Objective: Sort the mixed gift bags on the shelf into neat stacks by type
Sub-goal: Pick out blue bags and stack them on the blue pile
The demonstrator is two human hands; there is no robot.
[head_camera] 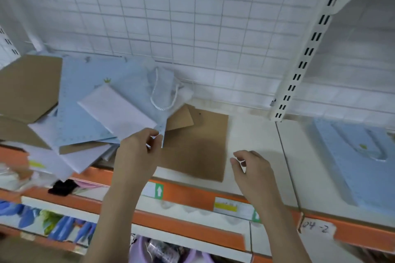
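Head view is showing the left hand (140,147) pinching a blue gift bag (119,92) corner near the shelf (252,134) front edge. Right hand (252,168) is hovering loosely curled, holding nothing; it should be supporting the bag while lifting, so the pile is not sliding.

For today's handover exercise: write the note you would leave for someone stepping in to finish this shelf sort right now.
Left hand: pinching the near corner of a blue bag in the mixed pile.
Right hand: over the shelf, fingers loosely curled, holding nothing.
Mixed pile, left: blue, white and brown bags overlapping at angles; one bag's rope handle lies on top.
Done: a brown stack lies flat mid-shelf; a blue stack lies flat on the right.
Left: most of the pile. Move each bag to its matching stack, start a white one, square the edges.
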